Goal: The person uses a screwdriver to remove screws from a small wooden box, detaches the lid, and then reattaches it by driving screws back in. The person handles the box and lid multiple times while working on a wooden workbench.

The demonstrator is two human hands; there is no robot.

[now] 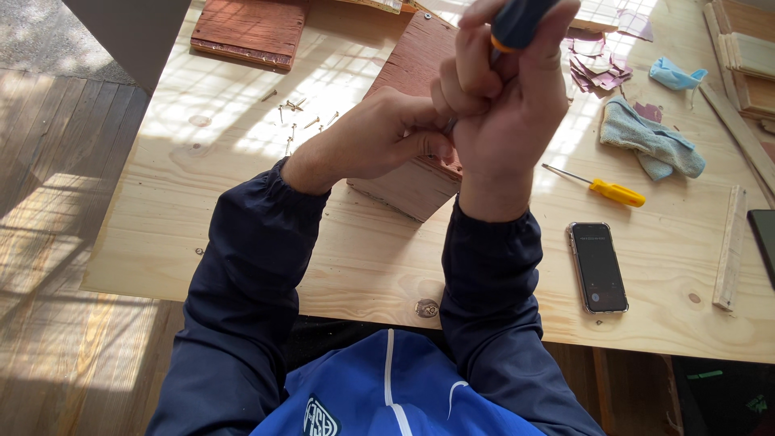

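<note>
You have two screwdrivers: a dark-handled one [517, 20] at twelve o'clock and a yellow-handled one [601, 188] at three o'clock. One phone [597, 266] lies at four o'clock. Two cloths sit at two o'clock, a grey one [652, 144] and a small blue one [675, 75]. Loose screws [299, 117] at ten o'clock number roughly eight; they are too small for an exact count.

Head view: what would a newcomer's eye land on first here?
The two hands meet at top centre: the right hand grips a dark-handled screwdriver upright, and the left hand pinches near its shaft, over a reddish wooden box. To the right on the plywood table lie a yellow screwdriver and a phone; loose screws lie left.
</note>
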